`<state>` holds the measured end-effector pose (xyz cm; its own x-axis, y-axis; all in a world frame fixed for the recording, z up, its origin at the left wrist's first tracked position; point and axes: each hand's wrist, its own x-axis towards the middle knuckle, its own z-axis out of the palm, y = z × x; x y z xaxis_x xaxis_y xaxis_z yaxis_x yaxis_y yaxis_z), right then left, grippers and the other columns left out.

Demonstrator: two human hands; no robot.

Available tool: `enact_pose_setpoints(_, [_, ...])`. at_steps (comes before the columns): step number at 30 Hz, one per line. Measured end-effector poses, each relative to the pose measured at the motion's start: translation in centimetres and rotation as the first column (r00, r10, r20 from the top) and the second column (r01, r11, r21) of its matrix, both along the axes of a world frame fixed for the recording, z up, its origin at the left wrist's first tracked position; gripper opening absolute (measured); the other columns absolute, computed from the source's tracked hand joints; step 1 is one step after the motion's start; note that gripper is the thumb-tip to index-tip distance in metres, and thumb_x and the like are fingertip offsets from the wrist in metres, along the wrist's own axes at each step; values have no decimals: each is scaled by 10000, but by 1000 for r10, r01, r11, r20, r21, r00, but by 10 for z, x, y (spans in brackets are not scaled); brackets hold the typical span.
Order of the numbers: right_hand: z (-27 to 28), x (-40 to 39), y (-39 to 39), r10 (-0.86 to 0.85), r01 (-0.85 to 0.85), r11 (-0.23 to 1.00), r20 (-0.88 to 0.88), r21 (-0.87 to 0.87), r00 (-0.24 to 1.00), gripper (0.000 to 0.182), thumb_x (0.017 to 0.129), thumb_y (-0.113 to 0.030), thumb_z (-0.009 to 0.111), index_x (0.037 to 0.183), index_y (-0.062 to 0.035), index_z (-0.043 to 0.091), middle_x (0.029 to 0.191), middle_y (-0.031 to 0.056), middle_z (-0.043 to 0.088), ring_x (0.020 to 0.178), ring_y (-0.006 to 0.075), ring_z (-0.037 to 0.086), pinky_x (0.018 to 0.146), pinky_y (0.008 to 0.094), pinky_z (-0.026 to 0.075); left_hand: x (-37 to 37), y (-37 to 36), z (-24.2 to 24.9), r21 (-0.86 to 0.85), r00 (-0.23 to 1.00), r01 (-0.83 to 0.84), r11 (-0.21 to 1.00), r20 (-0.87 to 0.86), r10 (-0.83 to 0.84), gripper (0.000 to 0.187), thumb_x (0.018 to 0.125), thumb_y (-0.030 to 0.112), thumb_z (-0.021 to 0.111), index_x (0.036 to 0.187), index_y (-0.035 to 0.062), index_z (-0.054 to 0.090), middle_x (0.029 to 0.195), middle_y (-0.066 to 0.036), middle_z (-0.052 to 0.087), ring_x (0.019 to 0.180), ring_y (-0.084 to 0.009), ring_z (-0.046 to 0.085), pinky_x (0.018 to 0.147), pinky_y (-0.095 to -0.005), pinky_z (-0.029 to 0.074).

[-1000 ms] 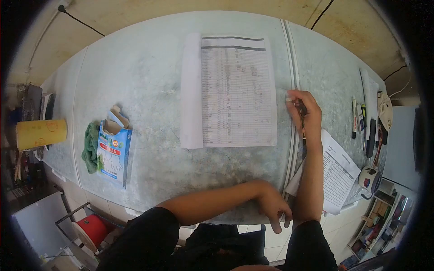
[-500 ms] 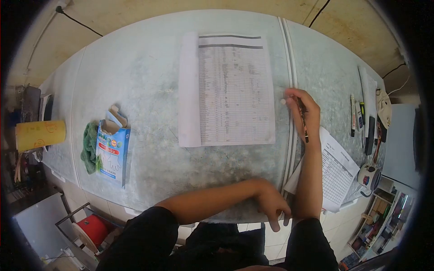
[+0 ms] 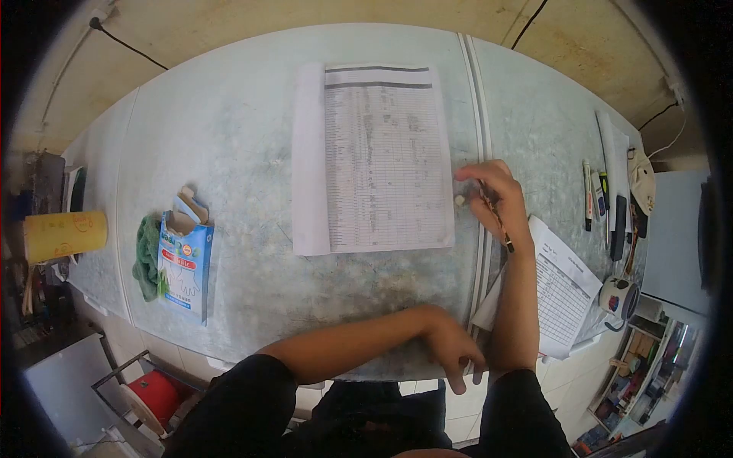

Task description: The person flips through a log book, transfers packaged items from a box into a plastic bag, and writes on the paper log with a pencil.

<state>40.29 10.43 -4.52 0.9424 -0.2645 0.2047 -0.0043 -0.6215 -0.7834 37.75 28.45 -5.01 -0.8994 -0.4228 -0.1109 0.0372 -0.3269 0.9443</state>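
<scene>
The open blue box [image 3: 185, 271] on the desk [image 3: 237, 168] serves as reference. The green cloth [image 3: 146, 259] adjoins its left side. The yellow roll [image 3: 65, 236] is positioned farther left. The mug [image 3: 615, 298] and the pale cap [image 3: 641, 183] are located far to its right.

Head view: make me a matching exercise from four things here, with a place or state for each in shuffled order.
1. Dark patterned pen
2. Crumpled green cloth
3. Blue-and-white cardboard box
4. White mug with dark markings

A. Top flaps open
B. Towards the right end of the grey-white table
C. Held in the right hand
D. Lying just left of the box

Pairs: 1-C, 2-D, 3-A, 4-B
</scene>
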Motion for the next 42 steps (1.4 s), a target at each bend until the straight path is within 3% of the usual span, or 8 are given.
enact_pose_setpoints(9, [8,-1,0,88,-89,995,-32,-48,996,397,712,88,700,1087,-42,723,1016,64,694,1005,223,588,867,331,483,-4,2,-5,-12,1000,-22,1000,3,22,793,854,531,788,1452,86,515,1062,-136,642,974,-244,637,765,-352,519])
enact_pose_setpoints(12, [4,0,0,85,-88,994,-42,-64,995,347,756,53,741,1089,-41,722,1001,65,687,986,209,590,860,326,483,2,1,2,9,1000,-6,1000,20,6,788,856,524,789,1451,86,516,1051,-127,646,960,-236,635,754,-350,514])
enact_pose_setpoints(14, [1,0,3,-16,19,998,-55,65,998,303,802,46,743,1090,-45,722,969,66,673,944,188,597,836,311,483,-9,3,-11,-21,999,-32,999,-1,32,788,856,521,790,1452,85,515,1033,-118,647,937,-227,635,726,-344,510])
enact_pose_setpoints(20, [5,3,6,7,-5,1000,85,-27,996,290,802,-36,809,1079,-92,742,863,42,685,860,195,594,840,320,472,-7,4,-8,-8,999,-37,999,-6,37,774,857,501,795,1448,84,519,980,-99,651,883,-202,635,692,-330,503])
enact_pose_setpoints(24, [0,3,2,12,-7,996,50,-91,999,310,803,-31,818,1096,-80,730,863,50,675,828,187,607,810,309,484,-2,2,-1,8,1000,-21,1000,-4,21,754,863,480,792,1445,84,522,975,-99,651,862,-203,642,658,-335,519])
enact_pose_setpoints(29, [-7,7,5,-295,297,955,129,2,947,333,837,-9,792,1152,-72,704,949,55,670,829,154,630,772,270,511,-4,2,-2,-9,999,-37,999,9,37,752,869,481,786,1447,80,519,967,-105,651,857,-207,649,636,-342,528])
enact_pose_setpoints(37, [-3,6,7,-245,244,969,90,24,965,321,865,37,750,1166,-57,692,1015,65,678,865,144,631,806,262,513,-10,4,-12,-70,998,-68,995,-22,67,748,877,496,776,1442,76,522,989,-120,656,899,-222,649,678,-338,515])
enact_pose_setpoints(42, [-11,5,3,-263,259,965,146,46,954,353,853,85,742,1179,-34,678,1075,81,671,911,148,639,848,267,524,-2,3,-1,11,1000,-25,1000,0,25,748,875,493,780,1443,80,521,997,-117,662,936,-228,640,769,-367,507])
